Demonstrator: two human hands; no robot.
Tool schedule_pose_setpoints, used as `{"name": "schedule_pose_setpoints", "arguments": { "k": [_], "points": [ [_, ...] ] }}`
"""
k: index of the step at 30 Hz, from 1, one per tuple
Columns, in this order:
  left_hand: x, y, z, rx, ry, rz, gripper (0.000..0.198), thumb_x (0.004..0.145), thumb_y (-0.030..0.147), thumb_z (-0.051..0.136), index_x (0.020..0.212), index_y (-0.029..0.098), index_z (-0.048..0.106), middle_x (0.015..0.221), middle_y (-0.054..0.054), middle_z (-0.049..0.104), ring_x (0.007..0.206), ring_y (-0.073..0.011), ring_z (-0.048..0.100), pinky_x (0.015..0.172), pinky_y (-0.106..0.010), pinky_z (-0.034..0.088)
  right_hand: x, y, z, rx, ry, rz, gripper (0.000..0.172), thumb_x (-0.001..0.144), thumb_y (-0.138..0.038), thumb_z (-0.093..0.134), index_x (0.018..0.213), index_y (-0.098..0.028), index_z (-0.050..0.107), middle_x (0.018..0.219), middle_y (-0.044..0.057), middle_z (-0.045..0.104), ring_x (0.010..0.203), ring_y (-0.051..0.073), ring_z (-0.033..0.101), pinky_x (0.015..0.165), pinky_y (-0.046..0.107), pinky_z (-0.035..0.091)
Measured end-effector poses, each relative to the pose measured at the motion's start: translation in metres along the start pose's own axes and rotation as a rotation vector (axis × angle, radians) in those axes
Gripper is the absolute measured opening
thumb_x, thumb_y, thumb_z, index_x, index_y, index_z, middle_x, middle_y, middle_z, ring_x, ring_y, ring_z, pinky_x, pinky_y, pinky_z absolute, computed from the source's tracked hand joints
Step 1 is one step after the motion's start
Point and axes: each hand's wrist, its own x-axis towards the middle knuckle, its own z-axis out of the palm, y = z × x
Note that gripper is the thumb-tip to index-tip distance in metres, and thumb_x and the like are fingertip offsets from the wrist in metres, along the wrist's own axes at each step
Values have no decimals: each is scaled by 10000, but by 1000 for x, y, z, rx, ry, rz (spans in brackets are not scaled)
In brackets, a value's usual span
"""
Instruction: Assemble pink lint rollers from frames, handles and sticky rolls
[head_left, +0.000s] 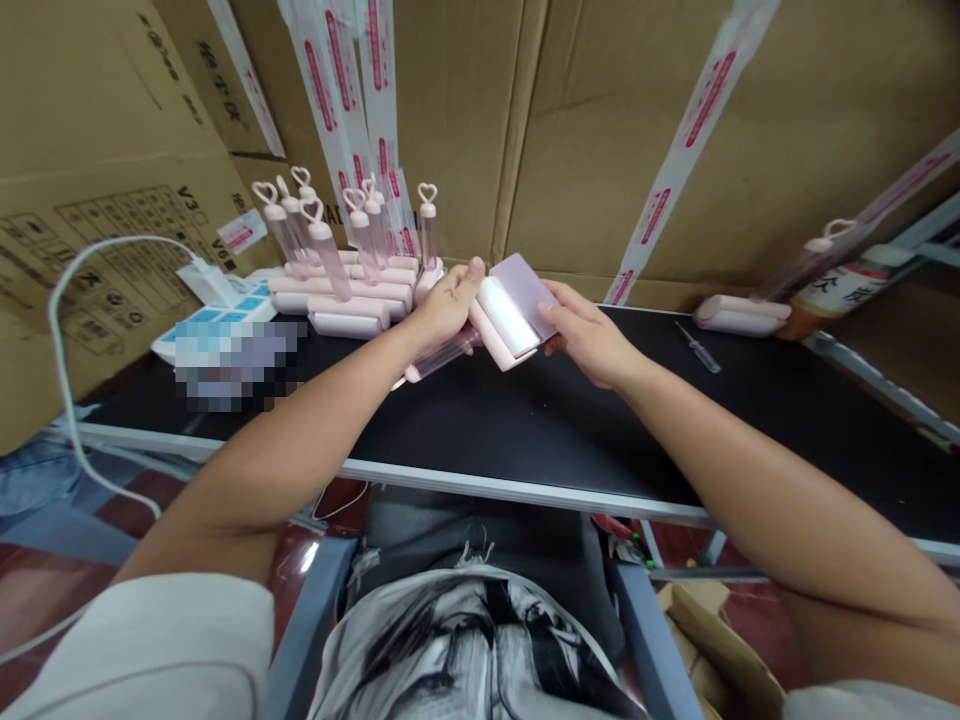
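Above the black bench, my left hand (448,305) is closed around a pink tool that looks like a lint roller (496,322), tilted, with a shiny silvery-white head. Its clear handle slants down to the left below my fingers. My right hand (589,335) pinches the right edge of a translucent mauve sheet or cover (523,290), between thumb and fingers. This flat piece touches or overlaps the roller's head; whether the two are joined I cannot tell. Behind my left hand, several similar pink rollers (349,318) rest with their heart-ringed handles upright.
A power strip (251,300) with a white cable (64,350) lies at left, beside a pixelated patch. To the right are a small screwdriver (699,348), another pink roller (742,313) and a labelled bottle (844,290). Taped cardboard (585,130) stands behind the black bench (600,430).
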Motion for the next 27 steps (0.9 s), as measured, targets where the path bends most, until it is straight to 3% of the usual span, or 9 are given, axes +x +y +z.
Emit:
{"name": "schedule_pose_setpoints", "arguments": {
  "k": [5,15,20,24,27],
  "points": [
    [2,-2,-1,-6,-6,-13,804,896,981,540,1197,240,626,639,12,592,504,-196,643,579,-365,581,-2,-2,2,-3,-15,-5,618,887,-648,742,1397,-314,642,1081,52,664,841,230,577,625,316,474],
    [3,-2,0,14,23,-20,888,878,1031,456,1175,224,678,617,-11,575,602,-247,700,627,-396,602,-9,3,12,40,-127,11,697,921,-714,746,1469,-303,613,1037,48,654,837,217,603,615,301,536],
    [1,1,3,22,-18,-52,906,913,1027,373,1152,214,693,623,-38,558,672,-266,728,596,-336,562,-13,3,23,22,-217,-20,766,944,-704,731,1580,-330,523,1184,65,663,881,223,616,616,311,561],
    [-5,13,2,102,-22,-67,713,985,901,523,1118,209,638,639,-2,576,529,-156,629,525,-239,458,-10,4,28,67,-280,-9,782,963,-692,704,1613,-330,465,1243,80,651,935,250,651,652,345,582],
    [-8,20,3,80,-75,-102,512,1005,715,677,1033,208,621,659,15,608,458,-113,560,457,-213,385,-8,2,28,-74,-278,-71,865,993,-731,617,1703,-305,366,1405,140,643,1154,346,672,822,476,638]
  ]
}}
